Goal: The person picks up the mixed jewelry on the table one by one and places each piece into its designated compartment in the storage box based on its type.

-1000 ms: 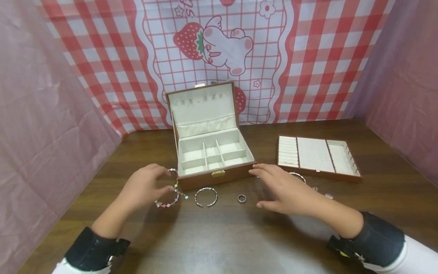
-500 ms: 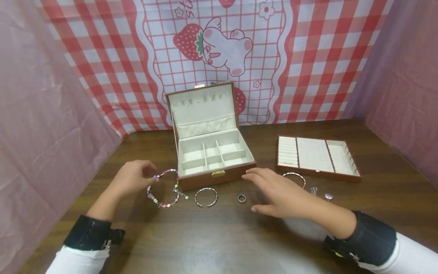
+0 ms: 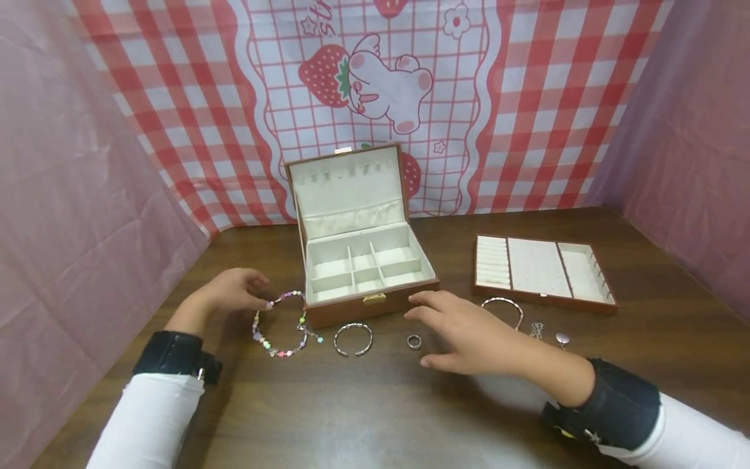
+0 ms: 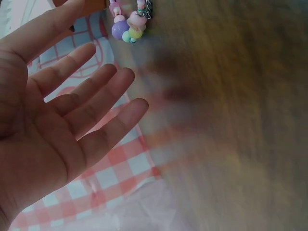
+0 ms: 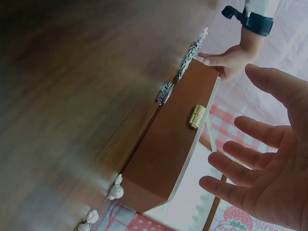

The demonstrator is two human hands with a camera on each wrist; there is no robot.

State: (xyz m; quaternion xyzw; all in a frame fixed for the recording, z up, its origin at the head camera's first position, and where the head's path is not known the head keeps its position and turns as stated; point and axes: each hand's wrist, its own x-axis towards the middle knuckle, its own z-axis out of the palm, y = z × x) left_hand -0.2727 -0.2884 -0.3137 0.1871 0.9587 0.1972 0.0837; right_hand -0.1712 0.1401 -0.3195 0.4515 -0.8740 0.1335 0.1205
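Note:
My left hand (image 3: pixel 234 290) hovers at the left, fingers relaxed. Its thumb tip overlaps the edge of a pastel beaded necklace (image 3: pixel 282 353) in the head view. The left wrist view shows an empty palm, with the beads (image 4: pixel 120 30) beyond the thumb. My right hand (image 3: pixel 469 335), fingers spread and empty, is over the table right of a silver ring (image 3: pixel 414 347). A silver open bangle (image 3: pixel 353 325) lies between the ring and the necklace. Behind them stands a brown jewelry box (image 3: pixel 346 314), lid up, with bare white compartments.
A shallow jewelry tray (image 3: pixel 539 267) lies at the right. Before it are another silver bangle (image 3: pixel 502 299), a fine chain (image 3: pixel 536 330) and a round silver piece (image 3: pixel 562 339). Small white rabbit-shaped pieces (image 5: pixel 116 188) show in the right wrist view. A checked cloth (image 3: pixel 545 130) hangs behind.
My left hand has drawn back to the left and away from me, uncovering the beaded necklace. The right hand has drifted left, showing more of the bangle and small pieces behind it.

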